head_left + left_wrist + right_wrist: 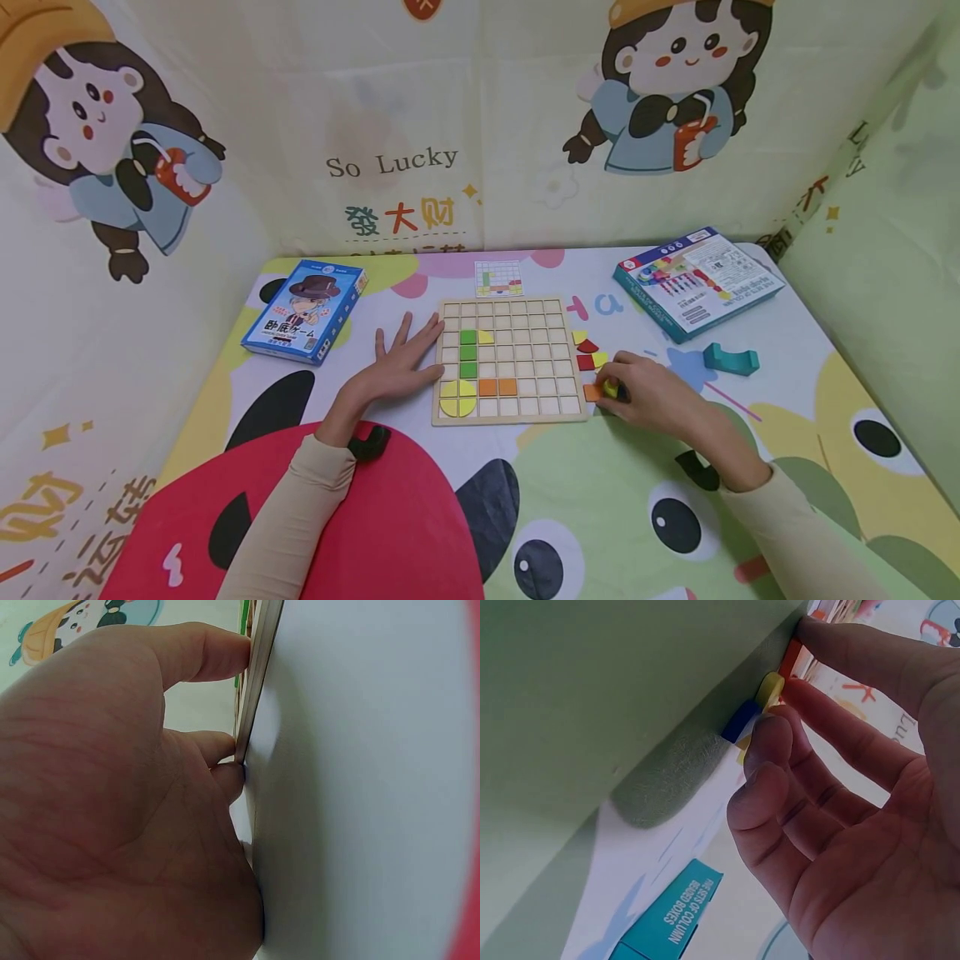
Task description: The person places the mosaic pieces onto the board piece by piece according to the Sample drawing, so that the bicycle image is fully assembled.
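A wooden grid board lies on the table with green, orange and yellow tiles in some of its squares. My left hand, fingers spread, touches the board's left edge; the left wrist view shows the thumb against its side. At the lower right corner, my right hand pinches an orange square tile between thumb and index finger. Under the curled other fingers lie a yellow piece and a blue piece, partly hidden. Red and yellow pieces lie along the board's right side.
A small pattern card lies behind the board. A blue game box is at the back left, a larger teal-edged box at the back right. In front of that box sits a teal curved block.
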Motion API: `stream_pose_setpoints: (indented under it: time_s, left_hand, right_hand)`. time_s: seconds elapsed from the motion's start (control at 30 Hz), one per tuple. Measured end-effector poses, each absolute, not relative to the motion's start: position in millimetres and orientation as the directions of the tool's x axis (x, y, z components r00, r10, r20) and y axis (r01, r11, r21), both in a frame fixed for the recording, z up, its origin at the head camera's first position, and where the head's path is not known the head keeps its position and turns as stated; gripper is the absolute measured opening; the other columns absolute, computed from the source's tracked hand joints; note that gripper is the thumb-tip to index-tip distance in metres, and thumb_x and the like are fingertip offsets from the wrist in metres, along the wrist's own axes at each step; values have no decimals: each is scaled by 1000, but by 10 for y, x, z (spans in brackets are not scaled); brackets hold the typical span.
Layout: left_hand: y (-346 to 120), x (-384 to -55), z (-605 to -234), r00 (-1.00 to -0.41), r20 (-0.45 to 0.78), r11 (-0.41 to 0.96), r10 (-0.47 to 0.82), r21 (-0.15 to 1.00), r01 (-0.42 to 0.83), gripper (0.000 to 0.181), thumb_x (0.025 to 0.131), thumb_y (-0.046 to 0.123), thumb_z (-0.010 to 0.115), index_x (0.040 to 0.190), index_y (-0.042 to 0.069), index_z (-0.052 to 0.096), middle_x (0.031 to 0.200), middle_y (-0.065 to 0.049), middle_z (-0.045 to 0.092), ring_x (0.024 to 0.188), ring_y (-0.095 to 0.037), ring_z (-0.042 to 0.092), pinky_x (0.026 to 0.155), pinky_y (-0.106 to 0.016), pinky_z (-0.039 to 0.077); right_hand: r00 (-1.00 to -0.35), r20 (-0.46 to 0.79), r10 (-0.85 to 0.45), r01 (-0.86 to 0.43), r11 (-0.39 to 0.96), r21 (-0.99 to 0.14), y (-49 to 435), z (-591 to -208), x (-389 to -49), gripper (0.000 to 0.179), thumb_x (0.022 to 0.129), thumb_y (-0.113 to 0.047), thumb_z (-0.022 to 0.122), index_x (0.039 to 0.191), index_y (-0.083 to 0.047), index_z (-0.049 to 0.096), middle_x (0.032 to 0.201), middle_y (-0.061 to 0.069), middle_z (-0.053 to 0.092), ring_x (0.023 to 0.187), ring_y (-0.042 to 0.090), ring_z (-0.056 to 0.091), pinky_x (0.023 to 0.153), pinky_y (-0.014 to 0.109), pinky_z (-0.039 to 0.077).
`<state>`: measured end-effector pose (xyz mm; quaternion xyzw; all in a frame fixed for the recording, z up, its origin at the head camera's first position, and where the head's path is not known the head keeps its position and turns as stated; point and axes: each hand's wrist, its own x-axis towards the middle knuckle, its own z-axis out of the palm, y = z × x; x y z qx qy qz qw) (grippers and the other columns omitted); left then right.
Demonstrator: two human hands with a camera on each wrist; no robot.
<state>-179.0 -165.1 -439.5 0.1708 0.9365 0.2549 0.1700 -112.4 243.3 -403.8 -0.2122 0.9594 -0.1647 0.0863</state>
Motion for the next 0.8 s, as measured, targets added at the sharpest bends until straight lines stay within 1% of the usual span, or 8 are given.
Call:
stream_pose_setpoints:
  time_s: [0.13, 0.37, 0.57, 0.8]
  left_hand:
    - [-1652, -1792, -4399, -883, -233, 812, 407, 535, 233, 88, 100, 47, 58, 172, 25, 14, 182, 0, 4, 166, -36, -22, 122, -73, -25]
    - [-1662, -1794, -4389, -879, -233, 807, 417, 540, 239, 87, 100, 48, 57, 172, 24, 13, 182, 0, 3, 166, -36, -21, 122, -72, -25]
    - [-1662, -1789, -4374, -877, -234, 803, 419, 547, 238, 87, 100, 47, 57, 172, 23, 14, 182, 0, 4, 166, -37, -21, 122, -72, -26]
    - [-1660, -1793, -4396, -879, -228, 806, 418, 541, 243, 88, 100, 48, 57, 172, 23, 14, 182, 0, 4, 166, -36, -21, 122, -72, -26]
  right_hand:
    - [-890, -88, -448, -394, 851, -348, 2446, -4037, -1130, 29, 88, -26, 87, 113, -13, 79, 105, 6, 71, 90, 17, 63, 78, 32, 60]
    - [-876, -78, -477, -425, 837, -345, 2452, -4056, -1137, 26, 89, -25, 86, 112, -13, 80, 102, 3, 69, 86, 13, 58, 72, 24, 53]
    - [-873, -83, -481, -428, 835, -346, 2448, -4061, -1133, 25, 89, -23, 86, 111, -13, 80, 102, 2, 69, 86, 12, 59, 72, 23, 54]
    - [-877, -94, -471, -415, 842, -345, 2456, -4059, -1131, 24, 89, -23, 85, 111, -12, 79, 104, 2, 69, 87, 13, 59, 74, 25, 56]
